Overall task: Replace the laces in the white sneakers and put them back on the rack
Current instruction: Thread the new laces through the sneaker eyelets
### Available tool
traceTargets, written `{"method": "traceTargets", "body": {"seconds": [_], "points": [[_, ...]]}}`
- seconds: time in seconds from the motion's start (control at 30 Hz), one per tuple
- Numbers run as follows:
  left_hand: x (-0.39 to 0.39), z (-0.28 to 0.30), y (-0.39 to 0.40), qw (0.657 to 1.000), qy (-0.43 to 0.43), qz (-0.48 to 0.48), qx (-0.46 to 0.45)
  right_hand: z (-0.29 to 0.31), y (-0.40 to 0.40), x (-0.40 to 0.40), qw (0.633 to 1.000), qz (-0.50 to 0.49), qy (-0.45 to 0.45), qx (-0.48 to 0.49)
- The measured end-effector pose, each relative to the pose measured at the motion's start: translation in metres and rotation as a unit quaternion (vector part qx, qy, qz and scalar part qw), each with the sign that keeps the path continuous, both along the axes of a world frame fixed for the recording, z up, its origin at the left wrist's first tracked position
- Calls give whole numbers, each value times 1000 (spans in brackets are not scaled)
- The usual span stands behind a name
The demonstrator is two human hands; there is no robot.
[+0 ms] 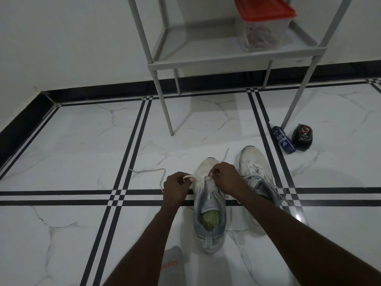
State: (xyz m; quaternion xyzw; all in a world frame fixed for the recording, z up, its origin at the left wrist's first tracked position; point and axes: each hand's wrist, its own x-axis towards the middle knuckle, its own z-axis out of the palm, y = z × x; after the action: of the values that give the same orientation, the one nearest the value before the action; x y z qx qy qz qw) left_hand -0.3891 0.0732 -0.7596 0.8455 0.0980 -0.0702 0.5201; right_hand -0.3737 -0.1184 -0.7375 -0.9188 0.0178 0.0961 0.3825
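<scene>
Two white sneakers stand side by side on the tiled floor, toes pointing away from me. The left sneaker [209,205] has a grey collar and a green insole. My left hand [176,187] pinches one end of its white lace [148,172], which trails off to the left over the floor. My right hand [225,177] pinches the other end of the lace over the sneaker's lowest eyelets, and that end runs up toward the far right. The right sneaker [257,178] has a lace through its eyelets, loose at the ends.
A grey metal rack [206,60] stands ahead against the wall. On its shelf is a clear box with a red lid [262,23] holding laces. A blue bottle [283,139] and a black shoe-polish container [302,137] lie by the rack's right leg.
</scene>
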Motion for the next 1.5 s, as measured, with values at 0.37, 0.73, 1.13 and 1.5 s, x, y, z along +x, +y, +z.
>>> {"method": "traceTargets", "body": {"seconds": [0.37,0.73,1.13,1.5], "points": [[1,-1,-3,994,57,-5,-90,-3,-1,-6,997,-27,49,44],[5,2,-11,999,17,33,-7,-4,-7,-1,982,-95,84,138],[10,3,-8,997,8,73,15,5,-13,-3,994,-50,93,12],[18,6,-6,994,36,106,-4,36,-29,5,990,-35,102,92]]}}
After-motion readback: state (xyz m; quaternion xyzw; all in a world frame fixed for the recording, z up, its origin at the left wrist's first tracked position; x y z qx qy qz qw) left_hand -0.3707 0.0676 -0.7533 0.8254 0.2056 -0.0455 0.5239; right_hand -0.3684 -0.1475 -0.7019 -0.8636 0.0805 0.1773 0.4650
